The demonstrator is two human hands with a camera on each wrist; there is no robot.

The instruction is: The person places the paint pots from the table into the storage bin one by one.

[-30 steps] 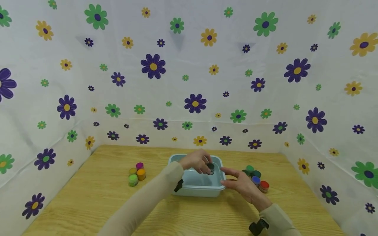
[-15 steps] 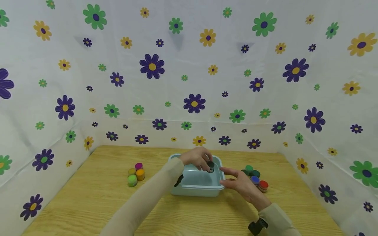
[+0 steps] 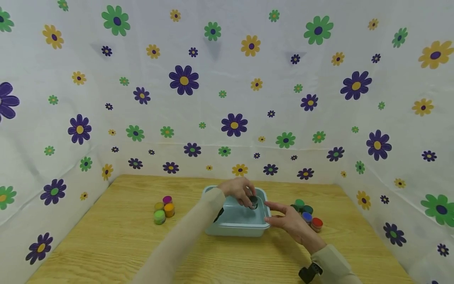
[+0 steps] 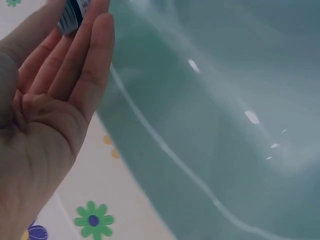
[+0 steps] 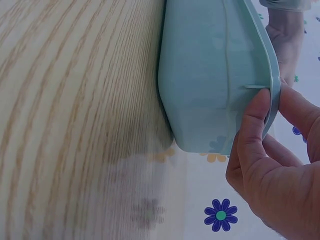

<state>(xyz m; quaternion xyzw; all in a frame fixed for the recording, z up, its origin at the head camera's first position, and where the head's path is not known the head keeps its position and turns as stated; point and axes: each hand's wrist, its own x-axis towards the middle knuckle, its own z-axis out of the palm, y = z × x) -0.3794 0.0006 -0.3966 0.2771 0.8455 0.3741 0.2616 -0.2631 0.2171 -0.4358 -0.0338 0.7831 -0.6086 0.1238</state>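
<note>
My left hand (image 3: 238, 191) reaches over a pale blue plastic basin (image 3: 235, 230) and pinches a small jar with a dark lid (image 3: 253, 200) inside it, near the right wall. In the left wrist view the jar (image 4: 72, 17) shows at the top edge between thumb and fingers, with a barcode label on its side. On the basin's right side, my right hand (image 3: 292, 223) holds the rim. From the right wrist, the basin (image 5: 215, 65) has its lip between the thumb and fingers of this hand (image 5: 277, 165).
Left of the basin, several small jars stand grouped, among them an orange jar (image 3: 170, 210) and a light green jar (image 3: 160, 217). Behind the right hand is another group, with a red jar (image 3: 317, 224) and a blue jar (image 3: 307, 217). A flowered sheet (image 3: 213, 110) surrounds the wooden table (image 3: 117, 240).
The left forearm has shifted slightly to the right, while the hand keeps hold of the jar at nearly the same spot. My right hand stays on the rim.
</note>
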